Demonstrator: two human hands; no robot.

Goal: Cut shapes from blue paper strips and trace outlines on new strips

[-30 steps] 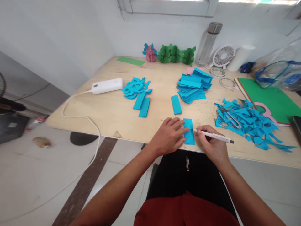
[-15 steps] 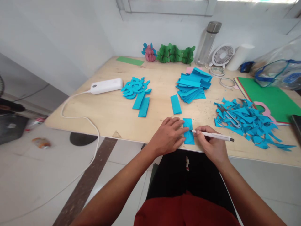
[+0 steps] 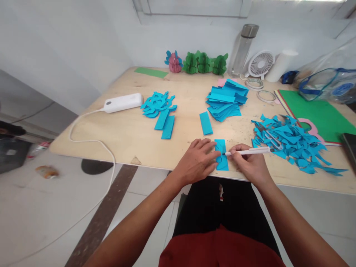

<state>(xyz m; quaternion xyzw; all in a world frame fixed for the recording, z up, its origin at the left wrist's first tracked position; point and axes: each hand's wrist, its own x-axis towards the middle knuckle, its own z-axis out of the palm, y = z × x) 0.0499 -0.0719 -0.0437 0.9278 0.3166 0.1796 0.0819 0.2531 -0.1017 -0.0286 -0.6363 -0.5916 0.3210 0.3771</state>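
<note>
Flat on the table's front edge lies a small blue paper strip (image 3: 223, 163) with curved pen lines on it. My left hand (image 3: 197, 159) rests with fingers spread, the fingertips pressing on the strip's left side. A white pen (image 3: 250, 151) is held in my right hand (image 3: 250, 163), its tip touching the strip near the middle. Just beyond lies a single blue strip (image 3: 206, 123), and two more blue strips (image 3: 168, 127) sit farther left beside a pile of cut-out blue shapes (image 3: 158, 104).
Behind is a stack of folded blue paper (image 3: 226, 100). To the right, blue scraps (image 3: 294, 141) surround a cutter (image 3: 271, 138), next to green sheets (image 3: 319, 115). A white power bank (image 3: 124, 102) with a cable lies left. A bottle (image 3: 244, 48) and fan (image 3: 260, 65) stand at the wall.
The pen tip has shifted slightly on the strip, and more of the curved line shows. My left hand stays on the paper. The whole view has moved a little.
</note>
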